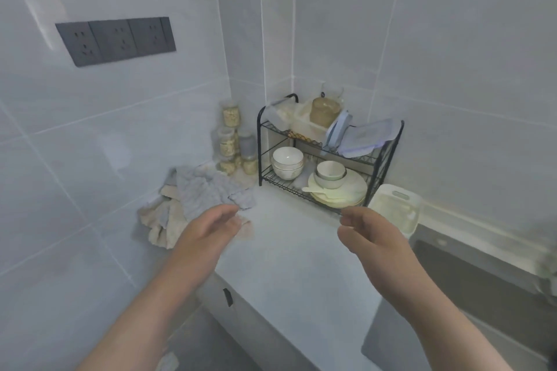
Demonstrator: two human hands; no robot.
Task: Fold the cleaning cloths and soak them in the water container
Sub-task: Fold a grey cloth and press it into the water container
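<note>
On the left wall (90, 129) a dark socket panel (116, 41) sits high up. Below it, at the far left end of the pale desk (295, 265), the cleaning cloths (168, 220) lie in a loose, unfolded heap against the wall: beige ones underneath and a grey cloth (208, 193) spread over the top, one corner reaching out toward the middle of the desk. The left hand (208, 232) hovers just over that near edge of the heap with its fingers relaxed and slightly spread, gripping nothing; the fingertips are right at the grey corner, but whether they touch it cannot be told. A dark cabinet handle (228, 297) shows on the front below the desk. In the corner behind the heap stand stacked jars (232, 141), and beside them a black two-tier wire rack (328, 156) holding white bowls (287, 161) and plates (340, 190) below and plastic lids (367, 137) above. The right hand (370, 235) is held well apart from the left, in front of the rack, fingers loosely curled and empty. Just beyond it, to the right of the rack, stands the white water container (398, 211), at the edge of a dark sink (482, 295)
</note>
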